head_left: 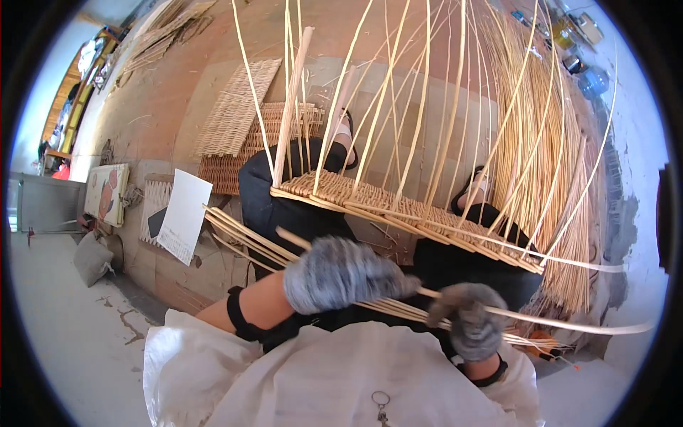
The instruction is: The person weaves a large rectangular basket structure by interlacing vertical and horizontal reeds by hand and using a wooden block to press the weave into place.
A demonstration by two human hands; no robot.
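Both my hands wear grey knit gloves. My left hand (341, 276) is closed around a pale wicker rod (569, 322), its thick end sticking out up and left of the glove. Close beside it, my right hand (473, 324) is curled around the same rod, whose thin pale end runs out to the right. Beneath the hands, a bundle of loose wicker rods (245, 238) lies across my lap. Over my knees rests a woven wicker base (398, 206), with several long upright stakes (427, 107) rising from it away from me. My fingertips are partly hidden.
A large heap of wicker rods (526, 85) lies at right. Flat woven panels (238, 107) lie on the floor ahead, left of centre. A written paper sheet (183, 217) stands near my left knee. A grey sack (92, 257) is at far left, a blue water bottle (593, 82) at far right.
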